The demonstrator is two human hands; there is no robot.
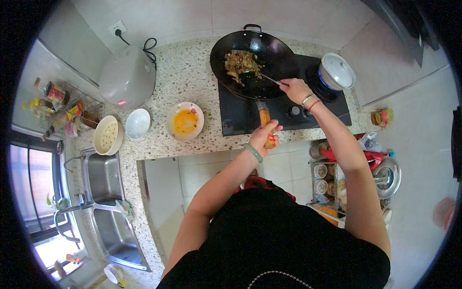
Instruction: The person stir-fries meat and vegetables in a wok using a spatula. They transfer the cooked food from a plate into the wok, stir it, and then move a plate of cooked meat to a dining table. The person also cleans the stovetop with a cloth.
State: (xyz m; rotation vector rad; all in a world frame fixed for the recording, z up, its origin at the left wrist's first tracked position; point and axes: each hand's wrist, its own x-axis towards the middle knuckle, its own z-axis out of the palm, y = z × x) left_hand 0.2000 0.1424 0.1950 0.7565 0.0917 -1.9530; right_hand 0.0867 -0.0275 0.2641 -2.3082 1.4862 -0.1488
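My left hand (264, 136) is wrapped round the wooden handle (264, 117) of a black wok (276, 55), which sits on the left side of a black gas hob (236, 120). In my right hand (295, 91) is the thin metal handle of a spatula (272, 79). It slants down to the left into the wok, and its blade is partly hidden at the chopped brown-and-green food (242, 62). That food lies heaped on the wok's left side. I cannot make out whether a flame burns beneath the wok.
A white lidded pot (338, 71) stands over a blue flame at the right. On the speckled counter (168, 82) are a bowl (199, 114) of yellow liquid, a small white bowl (138, 124), a cream perforated basket (109, 135) and a rice cooker (127, 77). A double sink (103, 178) lies left.
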